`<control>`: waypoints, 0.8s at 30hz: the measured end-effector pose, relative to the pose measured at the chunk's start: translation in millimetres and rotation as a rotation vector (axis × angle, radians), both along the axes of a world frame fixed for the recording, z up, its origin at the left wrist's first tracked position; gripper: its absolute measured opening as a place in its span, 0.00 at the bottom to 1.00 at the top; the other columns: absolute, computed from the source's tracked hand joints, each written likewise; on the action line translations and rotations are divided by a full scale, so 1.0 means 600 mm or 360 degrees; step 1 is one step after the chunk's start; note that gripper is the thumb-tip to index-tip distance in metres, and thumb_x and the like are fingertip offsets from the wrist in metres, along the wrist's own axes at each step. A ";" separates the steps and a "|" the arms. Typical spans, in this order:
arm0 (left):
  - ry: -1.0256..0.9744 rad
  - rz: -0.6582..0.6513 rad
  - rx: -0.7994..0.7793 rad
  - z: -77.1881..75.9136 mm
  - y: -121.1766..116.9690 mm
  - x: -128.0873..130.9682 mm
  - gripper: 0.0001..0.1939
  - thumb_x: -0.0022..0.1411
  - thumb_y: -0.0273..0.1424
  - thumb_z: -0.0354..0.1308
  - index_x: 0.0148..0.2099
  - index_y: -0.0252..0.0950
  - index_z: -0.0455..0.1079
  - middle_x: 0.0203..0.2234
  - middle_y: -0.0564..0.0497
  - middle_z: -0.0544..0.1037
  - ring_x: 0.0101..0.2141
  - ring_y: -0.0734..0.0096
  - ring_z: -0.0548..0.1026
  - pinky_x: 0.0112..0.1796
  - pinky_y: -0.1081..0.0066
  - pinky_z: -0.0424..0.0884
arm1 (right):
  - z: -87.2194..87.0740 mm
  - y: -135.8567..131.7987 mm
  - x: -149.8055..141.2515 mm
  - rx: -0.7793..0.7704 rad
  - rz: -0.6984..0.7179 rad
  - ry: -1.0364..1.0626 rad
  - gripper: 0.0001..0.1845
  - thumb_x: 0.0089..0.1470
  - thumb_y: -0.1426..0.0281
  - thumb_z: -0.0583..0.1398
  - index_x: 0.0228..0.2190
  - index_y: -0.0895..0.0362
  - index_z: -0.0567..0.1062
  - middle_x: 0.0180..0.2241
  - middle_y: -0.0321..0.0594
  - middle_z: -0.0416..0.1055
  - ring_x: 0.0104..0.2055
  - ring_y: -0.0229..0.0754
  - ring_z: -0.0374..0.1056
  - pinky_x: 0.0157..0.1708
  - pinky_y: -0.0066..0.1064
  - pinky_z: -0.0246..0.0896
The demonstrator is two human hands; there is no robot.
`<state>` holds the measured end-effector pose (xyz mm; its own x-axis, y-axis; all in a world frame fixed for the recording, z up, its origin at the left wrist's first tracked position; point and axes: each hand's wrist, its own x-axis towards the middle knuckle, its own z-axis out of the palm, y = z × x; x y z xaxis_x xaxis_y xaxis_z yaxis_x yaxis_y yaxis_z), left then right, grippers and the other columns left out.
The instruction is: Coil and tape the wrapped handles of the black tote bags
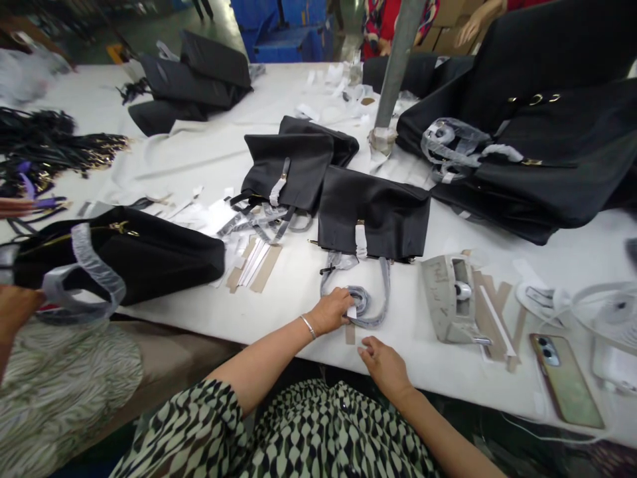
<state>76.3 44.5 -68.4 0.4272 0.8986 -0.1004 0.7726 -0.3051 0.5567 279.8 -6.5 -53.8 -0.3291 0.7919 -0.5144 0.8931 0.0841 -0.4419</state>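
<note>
A black handbag (373, 212) lies on the white table (298, 279) in front of me, its plastic-wrapped grey handle (371, 302) looping toward me. My left hand (331, 311) presses its closed fingers on the handle's coiled wrap and a small white strip (352, 312). Just below the handle, my right hand (383, 362) rests at the table's near edge, fingers curled, pinching near a brown paper strip (350, 333). What the right fingers hold is hidden.
A tape dispenser (450, 299) and paper strips sit right of my hands, a phone (565, 378) farther right. More black bags lie left (124, 255), centre (291, 166) and right (537, 146). A metal post (398, 60) stands on the table. Another person's arm (14, 309) is at left.
</note>
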 end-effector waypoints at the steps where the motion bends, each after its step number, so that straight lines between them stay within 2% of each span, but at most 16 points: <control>1: 0.0049 -0.0049 0.0003 0.007 0.002 0.000 0.14 0.52 0.28 0.62 0.41 0.39 0.66 0.41 0.47 0.70 0.45 0.59 0.65 0.45 0.62 0.66 | -0.001 -0.004 -0.009 0.0001 -0.0023 -0.0020 0.14 0.58 0.64 0.53 0.43 0.56 0.71 0.38 0.42 0.77 0.40 0.44 0.72 0.37 0.31 0.59; 6: 0.0198 -0.0281 -0.0025 0.036 0.019 -0.003 0.13 0.52 0.26 0.60 0.41 0.38 0.67 0.38 0.46 0.72 0.45 0.57 0.65 0.44 0.62 0.66 | 0.001 -0.005 -0.053 -0.0002 -0.0318 -0.0094 0.12 0.57 0.62 0.55 0.39 0.56 0.70 0.38 0.43 0.76 0.41 0.44 0.72 0.37 0.31 0.58; 9: 0.0202 -0.0355 -0.0071 0.038 0.032 -0.009 0.13 0.51 0.25 0.61 0.41 0.38 0.67 0.38 0.45 0.72 0.45 0.57 0.65 0.44 0.63 0.65 | 0.002 -0.007 -0.069 -0.0044 -0.0541 -0.0054 0.12 0.56 0.61 0.56 0.39 0.55 0.69 0.37 0.41 0.75 0.41 0.44 0.71 0.37 0.31 0.58; 12: 0.0164 -0.0316 -0.0089 0.031 0.042 -0.013 0.14 0.51 0.26 0.61 0.42 0.37 0.68 0.38 0.45 0.73 0.45 0.57 0.66 0.43 0.63 0.65 | 0.001 -0.013 -0.087 -0.0059 -0.0689 -0.0006 0.13 0.56 0.62 0.56 0.41 0.55 0.69 0.38 0.41 0.75 0.41 0.43 0.71 0.38 0.32 0.58; 16: 0.0061 -0.0250 -0.0129 0.028 0.049 -0.017 0.16 0.49 0.26 0.62 0.43 0.36 0.70 0.38 0.48 0.75 0.44 0.60 0.67 0.43 0.65 0.66 | -0.007 -0.018 -0.107 0.0047 -0.0875 0.0101 0.15 0.55 0.64 0.57 0.44 0.55 0.68 0.42 0.41 0.72 0.42 0.43 0.70 0.39 0.32 0.59; 21: 0.0003 -0.0215 -0.0230 0.051 0.050 -0.009 0.19 0.46 0.29 0.65 0.43 0.35 0.72 0.37 0.48 0.77 0.42 0.60 0.68 0.43 0.66 0.67 | -0.020 -0.014 -0.110 0.0048 -0.1126 0.0250 0.13 0.52 0.64 0.58 0.40 0.56 0.71 0.39 0.43 0.69 0.39 0.44 0.69 0.40 0.34 0.61; 24: -0.0065 -0.0148 -0.0277 0.074 0.051 -0.001 0.20 0.45 0.30 0.67 0.43 0.35 0.72 0.35 0.49 0.76 0.40 0.62 0.68 0.42 0.66 0.67 | -0.023 -0.006 -0.114 0.0148 -0.1264 0.0388 0.14 0.50 0.63 0.58 0.37 0.57 0.71 0.40 0.46 0.69 0.42 0.47 0.68 0.43 0.38 0.62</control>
